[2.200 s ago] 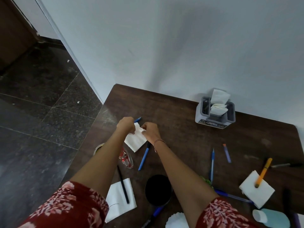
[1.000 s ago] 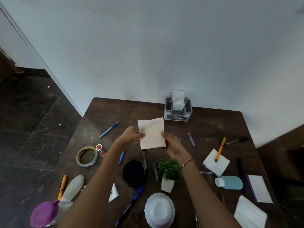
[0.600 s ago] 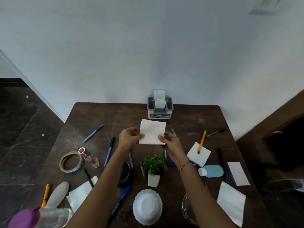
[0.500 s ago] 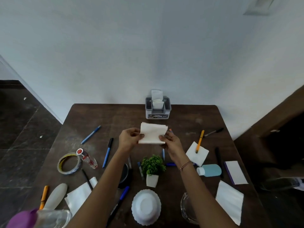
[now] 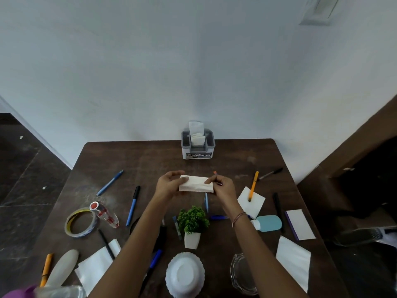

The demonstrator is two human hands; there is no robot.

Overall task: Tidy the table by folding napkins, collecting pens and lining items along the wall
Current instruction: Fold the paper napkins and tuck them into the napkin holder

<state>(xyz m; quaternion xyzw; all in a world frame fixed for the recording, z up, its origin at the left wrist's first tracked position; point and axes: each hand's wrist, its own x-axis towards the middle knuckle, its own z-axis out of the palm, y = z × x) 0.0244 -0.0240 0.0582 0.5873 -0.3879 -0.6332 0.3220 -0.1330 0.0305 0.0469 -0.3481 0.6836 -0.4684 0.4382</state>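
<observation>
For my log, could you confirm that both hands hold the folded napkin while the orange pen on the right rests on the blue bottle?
Not quite: the head view shows the left hand and right hand holding the folded napkin, but that orange pen rests on a white napkin, not the blue bottle.

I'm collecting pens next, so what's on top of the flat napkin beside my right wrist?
An orange pen lies with its lower end on the napkin, its upper end over the bare table. Anything under the napkin is hidden.
</observation>
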